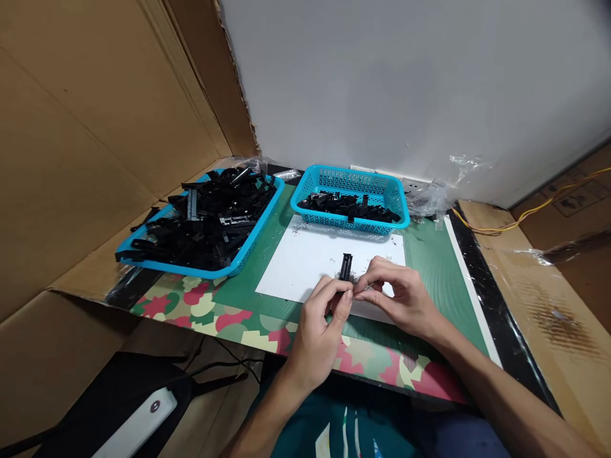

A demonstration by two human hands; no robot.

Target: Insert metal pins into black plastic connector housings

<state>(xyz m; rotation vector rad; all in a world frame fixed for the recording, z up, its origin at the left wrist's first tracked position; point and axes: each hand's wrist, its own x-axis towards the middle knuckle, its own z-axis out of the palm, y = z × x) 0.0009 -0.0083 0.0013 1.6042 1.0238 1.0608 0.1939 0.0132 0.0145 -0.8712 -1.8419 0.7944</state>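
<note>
Risk: small black part is sitting pinched between left hand and right hand, fingertips meeting; it may be slipping off the mat's near edge.
Room: cardboard walls are enclosing the bench.
Surface: green mat is carrying white sheet, blue tray, blue basket.
Debris: loose part and shavings are lying on the sheet.

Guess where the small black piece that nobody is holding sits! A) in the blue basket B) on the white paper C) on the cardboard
B: the lone small black piece lies on the white paper, just beyond both hands and in front of the blue basket.
</note>
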